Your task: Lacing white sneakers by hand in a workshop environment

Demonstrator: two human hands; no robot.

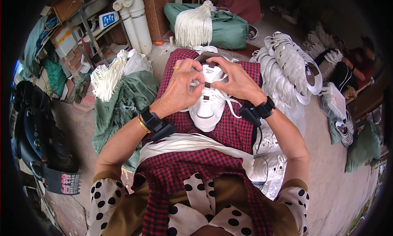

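Polka-dotted cloth of the shirt (186, 215) lies closest, with a red-and-black checked apron (192, 166) over it and a band of white laces (192, 144) across the lap. At the far side, a stuffed green sack (233, 33) has a bundle of laces draped over it; its contents are hidden. Another green sack (118, 109), to the person's left, lies slumped beneath more white strands. To the right, a clear bag (329, 103) holds something pale, too unclear to tell. White shoes (268, 166) sit beside the lap, near crumpled clear plastic. On the checked cloth, toe toward the person, rests the shoe (207, 117): white, dark-lined, tongue raised, lace ends loose. The left hand (180, 86) is clamped on its left lacing edge; the right hand (237, 82) grips its right side, fingers at the collar, thumb beside the tongue.
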